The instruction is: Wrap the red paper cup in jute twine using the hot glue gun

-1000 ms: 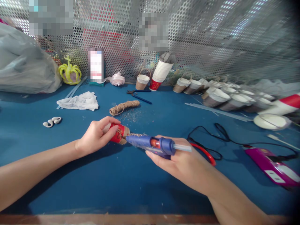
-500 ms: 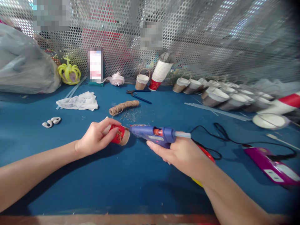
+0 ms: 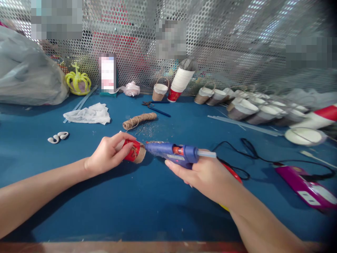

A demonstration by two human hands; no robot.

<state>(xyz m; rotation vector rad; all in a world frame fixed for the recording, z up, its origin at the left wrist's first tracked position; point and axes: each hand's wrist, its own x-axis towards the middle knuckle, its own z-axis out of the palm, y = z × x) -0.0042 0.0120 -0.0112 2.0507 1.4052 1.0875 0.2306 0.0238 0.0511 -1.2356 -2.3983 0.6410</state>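
My left hand [image 3: 109,154] is closed around a small red paper cup [image 3: 135,151] lying on its side, its base end wrapped in brown twine and pointing right. In my right hand [image 3: 202,174] is a blue glue gun [image 3: 171,151], with a clear glue stick [image 3: 207,154] poking out of its back. The gun's nozzle points left, right at the twine-wrapped end of the cup; I cannot tell whether it touches. Just behind the cup lies a bundle of jute twine [image 3: 139,120], a strand running down toward my left fingers.
Pliers [image 3: 158,108] lie behind the twine. Several twine-wrapped cups [image 3: 244,109] crowd the back right, near a leaning cup stack [image 3: 181,80]. A purple power strip [image 3: 305,186] with a black cord sits right. White cloth [image 3: 89,114] and a grey bag [image 3: 28,70] are left.
Almost nothing differs. The glue gun and both hands hold nearly the same position, and the view has shifted very slightly.
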